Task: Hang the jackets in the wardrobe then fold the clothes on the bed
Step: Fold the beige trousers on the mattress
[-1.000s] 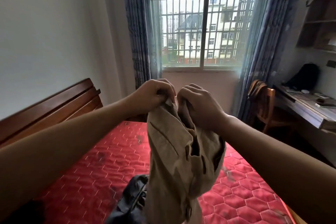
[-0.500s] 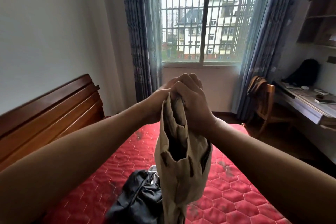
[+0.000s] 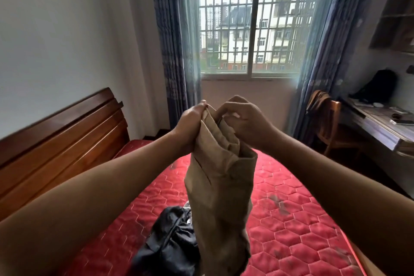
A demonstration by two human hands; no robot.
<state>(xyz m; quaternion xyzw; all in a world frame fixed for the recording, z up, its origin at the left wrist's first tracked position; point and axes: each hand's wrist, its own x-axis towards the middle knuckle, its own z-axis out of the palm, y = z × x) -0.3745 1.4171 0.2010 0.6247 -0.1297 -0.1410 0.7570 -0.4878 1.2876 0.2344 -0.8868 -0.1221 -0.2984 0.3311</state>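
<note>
Khaki garment [image 3: 218, 186] hangs bunched in the air above the bed [image 3: 295, 219], held up by its top edge between the left hand [image 3: 190, 124] and the right hand [image 3: 246, 124]. Both hands' fingers [image 3: 230, 108] are curled tight, pinching the cloth. Just beside its lower end, a crumpled black garment [image 3: 172, 240] lies on the red quilted mattress.

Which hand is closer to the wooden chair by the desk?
Right. The right hand grips the tan garment on the side toward the wooden chair; the left hand grips it farther off, toward the headboard.
</note>
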